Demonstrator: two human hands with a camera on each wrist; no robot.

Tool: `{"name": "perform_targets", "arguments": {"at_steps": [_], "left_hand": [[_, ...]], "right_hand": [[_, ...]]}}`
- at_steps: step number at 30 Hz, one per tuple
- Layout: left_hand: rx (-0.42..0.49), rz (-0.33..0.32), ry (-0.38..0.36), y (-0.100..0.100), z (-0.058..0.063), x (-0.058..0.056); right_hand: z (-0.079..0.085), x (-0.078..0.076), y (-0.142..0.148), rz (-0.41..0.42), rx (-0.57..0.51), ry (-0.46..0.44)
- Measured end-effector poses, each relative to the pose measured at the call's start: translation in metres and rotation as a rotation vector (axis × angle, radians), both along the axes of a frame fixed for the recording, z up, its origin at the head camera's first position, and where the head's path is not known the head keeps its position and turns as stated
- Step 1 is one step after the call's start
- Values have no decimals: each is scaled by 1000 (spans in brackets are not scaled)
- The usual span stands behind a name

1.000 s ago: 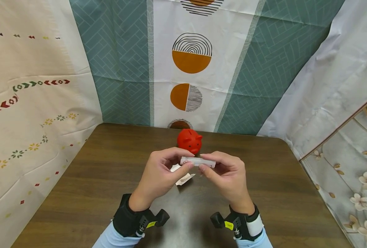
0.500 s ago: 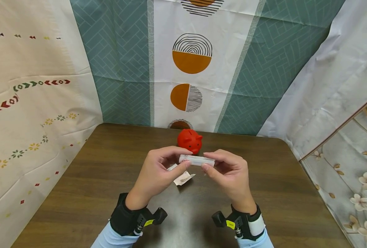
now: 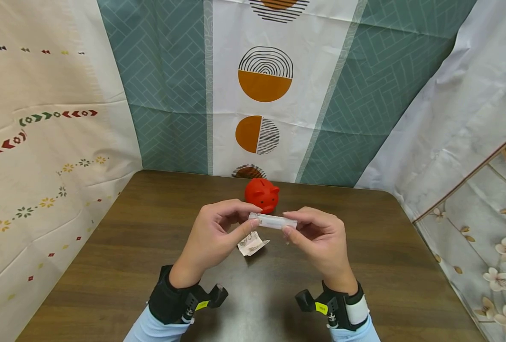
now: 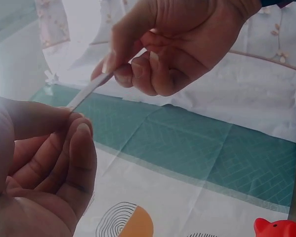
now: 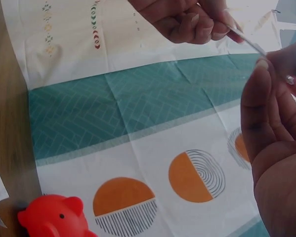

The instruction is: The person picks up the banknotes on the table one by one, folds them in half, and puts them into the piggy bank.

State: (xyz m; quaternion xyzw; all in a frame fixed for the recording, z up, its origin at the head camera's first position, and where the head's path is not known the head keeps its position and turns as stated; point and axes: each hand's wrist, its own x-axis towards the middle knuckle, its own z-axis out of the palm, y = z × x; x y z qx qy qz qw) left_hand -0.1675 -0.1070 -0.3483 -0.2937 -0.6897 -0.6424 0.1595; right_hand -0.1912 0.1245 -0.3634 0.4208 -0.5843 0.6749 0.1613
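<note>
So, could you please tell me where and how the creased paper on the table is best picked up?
I'd pinch the creased paper at its right-hand corner, coming from the right: that corner seems raised, with shadow beneath the near edge. The right hand probably suits best, once free of the white strip.

From above and farthest back, the head camera looks forward and down over the table (image 3: 120, 275). The left-wrist camera, close beside the left hand (image 4: 49, 160), faces the right hand (image 4: 180, 42) and backdrop (image 4: 197, 153), tipped sideways; the right-wrist camera, equally close, tips oppositely. Both share pig (image 5: 56, 217) and hands.
</note>
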Motion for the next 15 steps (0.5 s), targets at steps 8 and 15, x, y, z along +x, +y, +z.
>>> {"name": "perform_targets", "arguments": {"at_steps": [8,15], "left_hand": [[14,33,19,0,0,0],[-4,55,26,-2,0,1]], "right_hand": [[1,2,3,-9,18,-15],[3,4,6,-24,56,-34]]}}
